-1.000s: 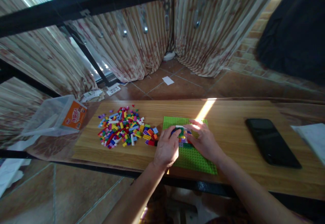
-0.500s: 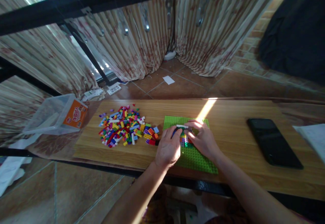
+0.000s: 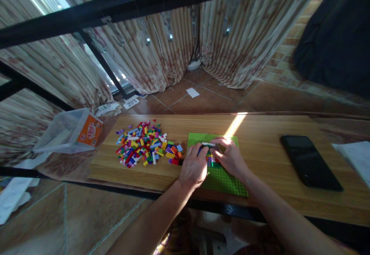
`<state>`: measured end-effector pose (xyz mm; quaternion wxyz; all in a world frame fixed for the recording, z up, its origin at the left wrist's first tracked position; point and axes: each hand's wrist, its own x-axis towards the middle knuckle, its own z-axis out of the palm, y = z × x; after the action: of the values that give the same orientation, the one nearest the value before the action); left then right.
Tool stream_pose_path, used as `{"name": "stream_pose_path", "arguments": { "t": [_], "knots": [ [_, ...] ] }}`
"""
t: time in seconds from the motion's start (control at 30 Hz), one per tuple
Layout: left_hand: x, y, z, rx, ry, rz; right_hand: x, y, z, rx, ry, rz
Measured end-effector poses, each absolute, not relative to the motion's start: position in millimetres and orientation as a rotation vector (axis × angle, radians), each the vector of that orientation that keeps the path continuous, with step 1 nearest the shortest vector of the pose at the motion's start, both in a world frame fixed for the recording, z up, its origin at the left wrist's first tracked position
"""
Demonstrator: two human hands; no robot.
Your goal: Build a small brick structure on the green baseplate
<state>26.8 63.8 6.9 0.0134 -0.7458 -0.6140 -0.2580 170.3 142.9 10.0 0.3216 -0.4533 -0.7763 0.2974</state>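
A green studded baseplate (image 3: 228, 183) lies on the wooden tabletop. On it stands a small build of coloured toy bricks (image 3: 213, 161), with a white piece (image 3: 208, 144) along its top. My left hand (image 3: 194, 166) grips the build's left side, fingers curled over its top edge. From the right, my right hand (image 3: 230, 156) closes thumb and fingers on the other end of the build. Both hands hide much of the bricks between them. Left of the baseplate spreads a pile of loose toy bricks (image 3: 141, 143), a few lying close to my left hand.
A black phone (image 3: 310, 162) lies on the tabletop (image 3: 266, 147) to the right, with white paper (image 3: 355, 158) beyond it. A clear plastic box (image 3: 62, 131) with an orange label stands past the table's left end. Curtains (image 3: 231, 50) hang behind.
The view has shifted slightly, so the scene sits a little further right. Both hands keep nearly the same hold on the brick build.
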Motion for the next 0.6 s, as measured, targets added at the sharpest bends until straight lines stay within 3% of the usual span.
{"name": "stream_pose_path", "arguments": {
  "t": [0.3,0.6],
  "knots": [
    [27,60,9,-2.355,-1.953,-0.814,174,145,5,-1.148,-2.124,0.707],
    [-29,22,34,-1.954,-2.164,-1.111,186,143,4,-1.096,-2.176,0.503]
  ]
}}
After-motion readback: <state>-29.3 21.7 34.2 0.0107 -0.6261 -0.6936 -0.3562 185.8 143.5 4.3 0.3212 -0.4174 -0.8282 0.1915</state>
